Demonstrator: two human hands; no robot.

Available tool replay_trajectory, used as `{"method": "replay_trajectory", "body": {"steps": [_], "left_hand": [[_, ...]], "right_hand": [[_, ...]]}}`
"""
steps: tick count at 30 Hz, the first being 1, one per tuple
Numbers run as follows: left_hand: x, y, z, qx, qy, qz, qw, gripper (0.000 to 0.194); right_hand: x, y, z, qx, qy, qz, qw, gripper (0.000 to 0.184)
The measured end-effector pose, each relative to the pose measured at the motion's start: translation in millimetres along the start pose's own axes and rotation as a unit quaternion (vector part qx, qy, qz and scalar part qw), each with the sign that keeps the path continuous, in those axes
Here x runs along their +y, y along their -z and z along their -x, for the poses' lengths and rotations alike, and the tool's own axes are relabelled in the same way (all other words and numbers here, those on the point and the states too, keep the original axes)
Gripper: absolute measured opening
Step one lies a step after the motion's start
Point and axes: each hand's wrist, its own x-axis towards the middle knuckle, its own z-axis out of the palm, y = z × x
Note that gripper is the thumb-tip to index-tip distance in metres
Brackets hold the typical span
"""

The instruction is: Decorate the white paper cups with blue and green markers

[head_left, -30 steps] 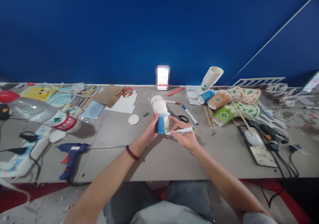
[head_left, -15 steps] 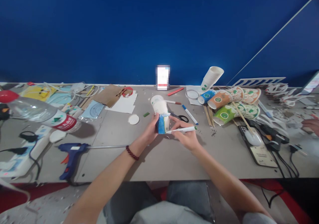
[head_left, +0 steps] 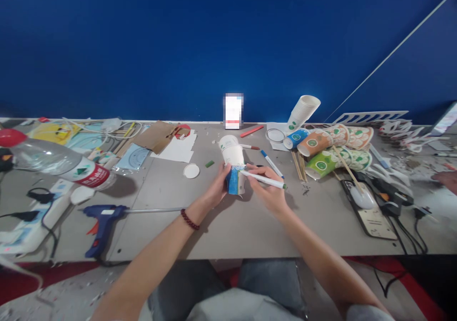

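Note:
My left hand is closed round the left side of a paper cup, coloured blue on its lower left and pale on its right. White cups continue from its far end, in line with it. Between the fingers of my right hand is a white marker with a green end, its tip at the cup's right side. A blue-and-white marker lies just beyond that hand, and a white paper disc lies left of the cup.
A blue hot glue gun and a large plastic bottle lie at the left. Stacked printed cups, a phone and a mouse are at the right. Another person's hand shows at the far right edge.
The marker's tip has moved up the cup towards its far end, and its green end has dropped lower. The cups have shifted slightly to the right in my left hand.

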Motion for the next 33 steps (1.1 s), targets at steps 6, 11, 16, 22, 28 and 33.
{"method": "replay_trajectory", "body": {"steps": [6,11,16,22,28,33], "left_hand": [[1.4,0.7,0.7,0.002,0.009,0.008,1.0,0.052],[0.6,-0.2,0.3,-0.007,0.002,0.001,1.0,0.049],[-0.3,-0.4,-0.1,-0.006,-0.001,-0.011,1.0,0.049],[-0.4,-0.9,0.3,-0.001,-0.006,-0.005,1.0,0.056],[-0.9,0.2,0.0,-0.003,-0.001,-0.003,1.0,0.055],[0.1,-1.0,0.2,0.001,0.002,-0.008,1.0,0.056]], "right_hand": [[-0.1,1.1,-0.2,-0.04,-0.004,-0.004,0.999,0.013],[-0.8,-0.3,0.3,-0.019,-0.009,-0.005,1.0,0.01],[-1.3,-0.8,0.5,-0.007,-0.008,0.002,1.0,0.003],[-0.1,-0.8,0.2,-0.006,-0.001,0.015,1.0,0.002],[0.1,-0.3,-0.2,-0.001,0.011,0.021,1.0,0.003],[0.3,0.0,0.2,-0.003,0.006,0.005,1.0,0.0]]}}
